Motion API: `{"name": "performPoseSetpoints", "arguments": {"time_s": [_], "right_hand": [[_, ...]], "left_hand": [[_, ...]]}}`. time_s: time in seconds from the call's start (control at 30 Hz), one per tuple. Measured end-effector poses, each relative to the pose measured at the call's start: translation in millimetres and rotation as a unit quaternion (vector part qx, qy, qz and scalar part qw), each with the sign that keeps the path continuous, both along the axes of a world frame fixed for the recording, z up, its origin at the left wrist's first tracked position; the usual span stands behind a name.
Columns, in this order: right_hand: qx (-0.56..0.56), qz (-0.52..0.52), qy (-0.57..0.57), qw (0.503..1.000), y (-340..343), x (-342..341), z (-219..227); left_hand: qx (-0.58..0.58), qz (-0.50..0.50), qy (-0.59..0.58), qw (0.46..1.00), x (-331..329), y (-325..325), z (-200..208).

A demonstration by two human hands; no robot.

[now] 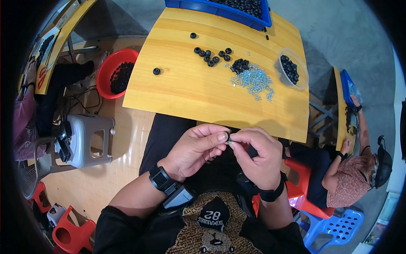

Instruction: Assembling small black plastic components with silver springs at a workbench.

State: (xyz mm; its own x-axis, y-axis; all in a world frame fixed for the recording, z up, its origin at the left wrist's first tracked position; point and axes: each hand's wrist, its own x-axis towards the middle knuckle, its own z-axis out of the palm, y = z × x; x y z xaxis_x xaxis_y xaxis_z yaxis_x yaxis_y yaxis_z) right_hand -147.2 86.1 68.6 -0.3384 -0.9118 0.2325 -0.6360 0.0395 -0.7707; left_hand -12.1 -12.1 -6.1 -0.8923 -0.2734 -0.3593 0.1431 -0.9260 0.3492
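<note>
My left hand [198,148] and my right hand [260,156] meet in front of my body, just off the near edge of the wooden table [169,95]. Both pinch a small dark round part [229,138] between thumb and fingers. Fingers cover most of it, so its exact kind does not show. On the table lie several loose black round knobs [210,63], a small pile of black pieces [240,65] and a heap of small shiny silver-blue pieces [256,80]. A clear round tub [301,80] of black parts stands at the right edge.
A blue bin [198,6] full of black parts stands at the table's far edge. On the floor to the left are a red basin [105,91] and a grey stool [91,139]. One person [349,182] sits at the right, another [27,118] at the left.
</note>
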Motion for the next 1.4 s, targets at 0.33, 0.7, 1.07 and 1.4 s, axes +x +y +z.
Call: {"name": "performPoseSetpoints", "arguments": {"time_s": [0.33,0.7,1.07,1.4], "right_hand": [[0.014,-0.006,-0.169,0.986,6,-5,-13],[0.002,-0.006,-0.207,0.978,10,-7,-18],[-0.011,0.042,0.058,0.997,-7,-9,-2],[0.02,-0.01,-0.191,0.981,-13,-4,-16]], "left_hand": [[-0.015,0.007,0.002,1.0,1,0,2],[0.028,0.006,0.017,0.999,0,2,0],[-0.006,0.013,0.001,1.0,-3,1,-4],[0.054,0.06,-0.011,0.997,-4,3,-3]]}}
